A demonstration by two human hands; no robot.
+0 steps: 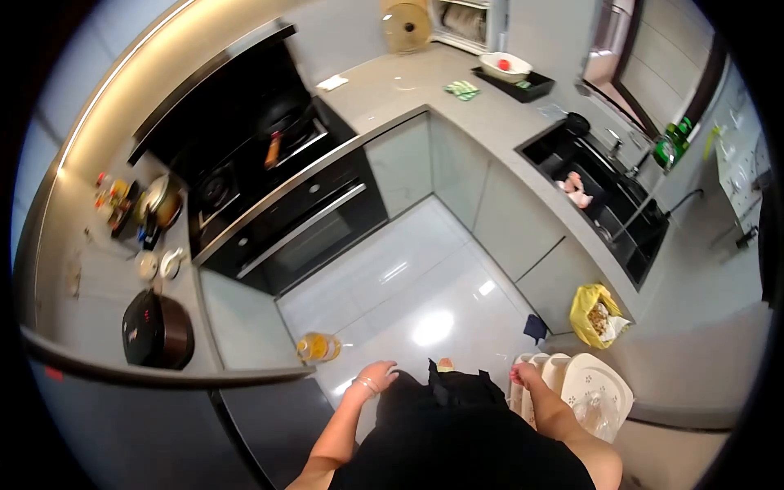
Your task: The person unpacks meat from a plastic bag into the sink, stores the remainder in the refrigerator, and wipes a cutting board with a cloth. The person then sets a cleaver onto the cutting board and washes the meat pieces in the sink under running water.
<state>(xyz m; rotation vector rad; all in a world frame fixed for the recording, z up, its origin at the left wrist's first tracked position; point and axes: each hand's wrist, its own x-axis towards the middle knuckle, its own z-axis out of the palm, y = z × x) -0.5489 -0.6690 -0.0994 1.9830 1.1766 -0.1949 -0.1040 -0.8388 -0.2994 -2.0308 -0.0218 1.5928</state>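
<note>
My left hand (377,376), with a bracelet at its wrist, hangs at my left side above the floor. Its fingers are stretched out and hold nothing. A bottle of yellow oil (318,347) stands on the floor beyond it, near the left cabinet. On my other side, my right hand (523,375) is closed at the left edge of a white plastic rack (558,371). Something small and pinkish shows at its fingertips, too small to name. A clear plastic bag (598,415) lies on the rack's right part.
A yellow bag of scraps (594,317) hangs by the right cabinet, near a dark cloth (535,328). Raw meat (576,189) lies in the black sink (604,214). A pan (282,118) sits on the stove; a rice cooker (158,329) stands on the left counter.
</note>
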